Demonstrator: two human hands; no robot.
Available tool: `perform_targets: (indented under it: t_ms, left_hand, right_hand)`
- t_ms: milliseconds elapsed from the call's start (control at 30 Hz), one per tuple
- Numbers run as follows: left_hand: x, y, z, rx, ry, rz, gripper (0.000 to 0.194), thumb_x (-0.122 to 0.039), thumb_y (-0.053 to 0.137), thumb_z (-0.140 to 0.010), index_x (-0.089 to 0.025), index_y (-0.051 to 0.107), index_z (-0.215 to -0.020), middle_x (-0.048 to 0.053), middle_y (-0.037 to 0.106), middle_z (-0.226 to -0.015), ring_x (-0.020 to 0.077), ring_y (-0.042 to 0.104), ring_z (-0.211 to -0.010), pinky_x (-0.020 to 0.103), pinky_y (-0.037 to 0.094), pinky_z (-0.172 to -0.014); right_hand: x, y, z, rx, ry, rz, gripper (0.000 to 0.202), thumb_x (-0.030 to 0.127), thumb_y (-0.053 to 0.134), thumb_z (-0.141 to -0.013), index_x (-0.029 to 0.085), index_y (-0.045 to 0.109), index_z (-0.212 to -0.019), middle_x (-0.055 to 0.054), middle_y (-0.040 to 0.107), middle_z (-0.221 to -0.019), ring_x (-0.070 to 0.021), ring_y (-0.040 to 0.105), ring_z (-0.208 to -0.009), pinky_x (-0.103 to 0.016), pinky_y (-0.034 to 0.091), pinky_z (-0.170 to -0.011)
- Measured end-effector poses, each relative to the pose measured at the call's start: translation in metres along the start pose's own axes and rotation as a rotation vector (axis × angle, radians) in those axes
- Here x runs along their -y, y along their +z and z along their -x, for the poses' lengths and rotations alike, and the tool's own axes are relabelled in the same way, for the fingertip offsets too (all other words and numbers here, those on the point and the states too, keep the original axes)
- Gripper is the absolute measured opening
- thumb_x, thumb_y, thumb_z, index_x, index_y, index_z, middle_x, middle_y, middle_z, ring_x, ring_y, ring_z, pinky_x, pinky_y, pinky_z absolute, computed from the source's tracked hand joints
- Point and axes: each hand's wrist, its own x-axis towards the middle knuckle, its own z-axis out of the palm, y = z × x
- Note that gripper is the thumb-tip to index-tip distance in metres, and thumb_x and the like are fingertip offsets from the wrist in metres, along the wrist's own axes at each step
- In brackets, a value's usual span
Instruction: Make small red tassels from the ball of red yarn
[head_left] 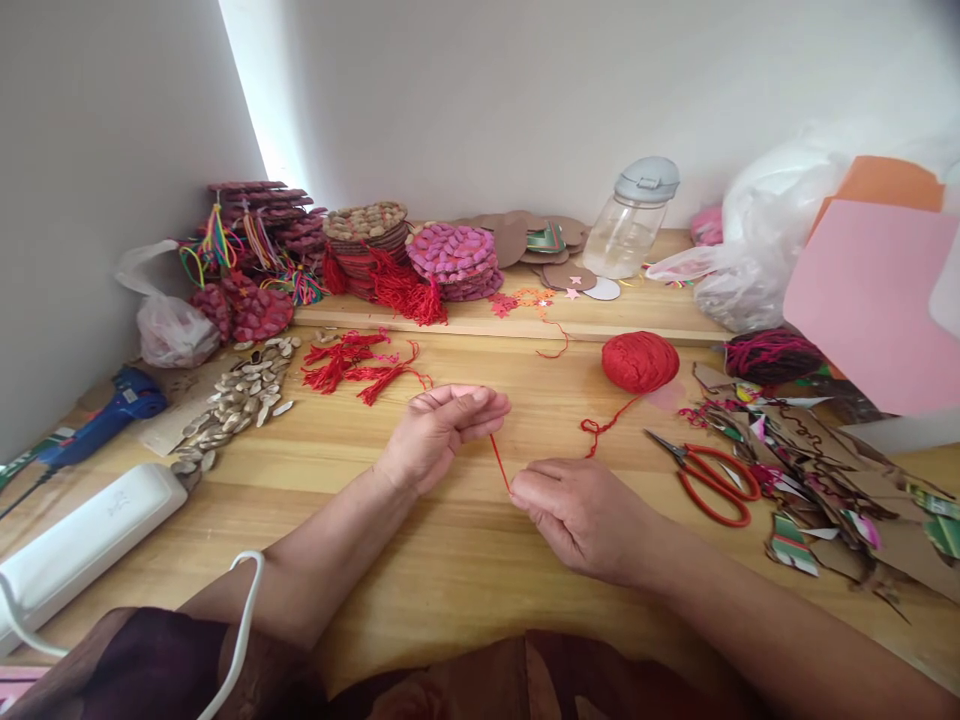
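Note:
Red yarn runs taut and slanting between my two hands above the wooden table. My left hand is closed on the yarn, its thumb pressed against the fingers. Lower and to the right, my right hand pinches the same yarn with curled fingers. Behind my right hand lies a red yarn ball, with a loose, partly tangled strand trailing from it toward that hand. Several red tassels rest on the table beyond my left hand.
Orange-handled scissors and cardboard scraps lie right. Pumpkin-like shells, a blue glue gun and a white power strip are left. Coaster stacks and a bottle stand at the back.

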Motion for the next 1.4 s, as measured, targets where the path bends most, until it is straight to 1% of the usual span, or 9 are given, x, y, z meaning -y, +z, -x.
perform_targets:
  t_ms: [100,200,300,500,767,933,1067,1233,1400]
  left_hand:
    - [0.002,0.003,0.006,0.098,0.075,-0.330,0.017,-0.028,0.080,-0.070,-0.013,0.075,-0.077,0.010,0.076,-0.084,0.0212,0.071,-0.081,0.031,0.054,-0.080]
    - [0.004,0.002,0.010,0.218,0.056,-0.547,0.017,-0.031,0.077,-0.072,-0.014,0.076,-0.076,0.008,0.075,-0.076,0.0178,0.068,-0.067,0.025,0.050,-0.063]
    - [0.005,0.000,0.011,0.290,-0.013,-0.570,0.019,-0.033,0.076,-0.073,-0.015,0.077,-0.079,0.008,0.075,-0.077,0.0168,0.066,-0.063,0.024,0.047,-0.057]
    - [0.005,0.000,0.012,0.386,-0.151,-0.492,0.017,-0.030,0.076,-0.073,-0.014,0.077,-0.080,0.012,0.076,-0.086,0.0193,0.070,-0.076,0.026,0.051,-0.070]
    - [0.003,0.002,0.018,0.472,-0.179,-0.503,0.012,-0.026,0.076,-0.074,-0.015,0.077,-0.080,0.011,0.077,-0.087,0.0194,0.071,-0.078,0.025,0.053,-0.073]
    - [-0.003,0.007,0.024,0.417,-0.276,-0.144,0.012,-0.023,0.078,-0.073,-0.013,0.073,-0.076,0.012,0.076,-0.081,0.0228,0.073,-0.077,0.031,0.056,-0.073]
    - [-0.005,0.010,0.021,0.298,-0.174,0.150,0.013,-0.023,0.077,-0.075,-0.012,0.070,-0.078,0.009,0.075,-0.083,0.0235,0.073,-0.085,0.036,0.056,-0.083]
    - [-0.002,0.010,0.016,0.185,-0.086,0.253,0.007,-0.019,0.066,-0.085,-0.013,0.070,-0.085,0.006,0.074,-0.092,0.0217,0.070,-0.097,0.036,0.053,-0.094]
    - [0.002,0.009,0.012,0.094,-0.013,0.224,0.009,-0.021,0.067,-0.084,-0.013,0.069,-0.087,0.007,0.074,-0.097,0.0221,0.069,-0.102,0.039,0.049,-0.100]
  right_hand:
    - [-0.001,-0.008,0.001,-0.136,0.011,-0.001,0.016,0.013,0.042,-0.090,0.020,0.049,-0.077,-0.001,0.052,-0.072,-0.0149,0.045,-0.066,-0.027,0.034,-0.061]
    - [-0.005,-0.016,0.002,-0.256,0.021,0.034,0.016,0.015,0.043,-0.092,0.020,0.054,-0.082,-0.003,0.055,-0.074,-0.0156,0.048,-0.068,-0.028,0.036,-0.064]
    - [-0.009,-0.021,0.002,-0.310,0.021,0.058,0.016,0.017,0.043,-0.094,0.020,0.057,-0.087,-0.004,0.057,-0.076,-0.0164,0.051,-0.070,-0.028,0.037,-0.065]
    - [-0.012,-0.020,0.001,-0.339,0.041,-0.009,0.019,0.019,0.041,-0.096,0.021,0.058,-0.087,-0.004,0.059,-0.077,-0.0160,0.052,-0.071,-0.029,0.038,-0.066]
    - [-0.012,-0.017,-0.001,-0.371,0.078,-0.097,0.020,0.022,0.041,-0.097,0.021,0.057,-0.085,-0.003,0.059,-0.076,-0.0154,0.054,-0.071,-0.028,0.039,-0.066]
    - [-0.018,-0.013,-0.004,-0.341,0.176,-0.242,0.022,0.024,0.042,-0.097,0.020,0.057,-0.081,-0.002,0.060,-0.074,-0.0141,0.055,-0.069,-0.027,0.040,-0.065]
    - [-0.019,-0.005,-0.006,-0.302,0.225,-0.323,0.023,0.023,0.044,-0.096,0.019,0.055,-0.078,0.000,0.058,-0.070,-0.0124,0.052,-0.064,-0.025,0.039,-0.063]
    - [-0.016,0.006,-0.007,-0.243,0.185,-0.290,0.022,0.023,0.042,-0.097,0.019,0.052,-0.077,0.001,0.054,-0.070,-0.0126,0.051,-0.067,-0.026,0.038,-0.065]
    - [-0.012,0.011,-0.007,-0.195,0.123,-0.179,0.024,0.020,0.041,-0.095,0.021,0.044,-0.071,0.000,0.048,-0.068,-0.0141,0.044,-0.066,-0.028,0.034,-0.064]
